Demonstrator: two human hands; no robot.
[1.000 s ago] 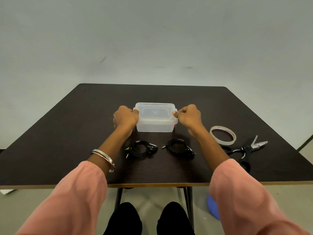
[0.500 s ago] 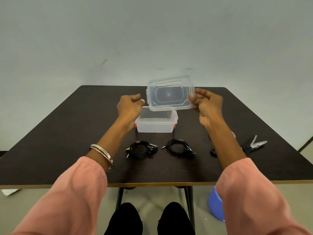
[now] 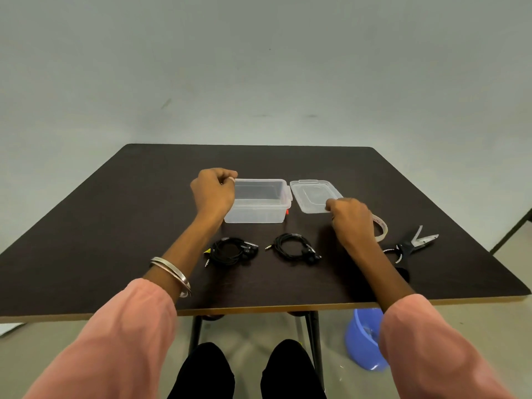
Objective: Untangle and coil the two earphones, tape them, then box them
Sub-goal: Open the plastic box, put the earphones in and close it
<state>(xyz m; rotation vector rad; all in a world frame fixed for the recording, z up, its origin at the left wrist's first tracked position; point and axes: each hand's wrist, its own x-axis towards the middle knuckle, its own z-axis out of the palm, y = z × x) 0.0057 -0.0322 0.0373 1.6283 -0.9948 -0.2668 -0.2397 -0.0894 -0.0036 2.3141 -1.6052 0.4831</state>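
Head view shows you one dark table (image 3: 115, 226), and on it one clear plastic box (image 3: 254, 201), one lid (image 3: 312, 195), two coiled black earphones, one roll of tape (image 3: 381, 228) and one pair of scissors (image 3: 408, 246). The box stands open in the middle of the frame. The lid lies flat on the table just at the right of the box. The left earphone coil (image 3: 230, 250) and the right earphone coil (image 3: 293, 249) lie side by side, apart from each other, below the box and between your two forearms.

Your left hand (image 3: 214, 191) is curled at the left end of the box, and its fingers touch the rim there. Your right hand (image 3: 352, 218) pinches the near right corner of the lid and covers most of the tape roll. The scissors lie at the far right, near the table edge. You wear two metal bangles (image 3: 172, 275) on the left wrist. One blue bucket (image 3: 364, 338) stands on the floor, lower right.

Half a second ago you held the lid up in the air above the box with the right hand; now it is down on the table. One second ago the lid closed the box and both hands were at its ends. The two coils have not moved.
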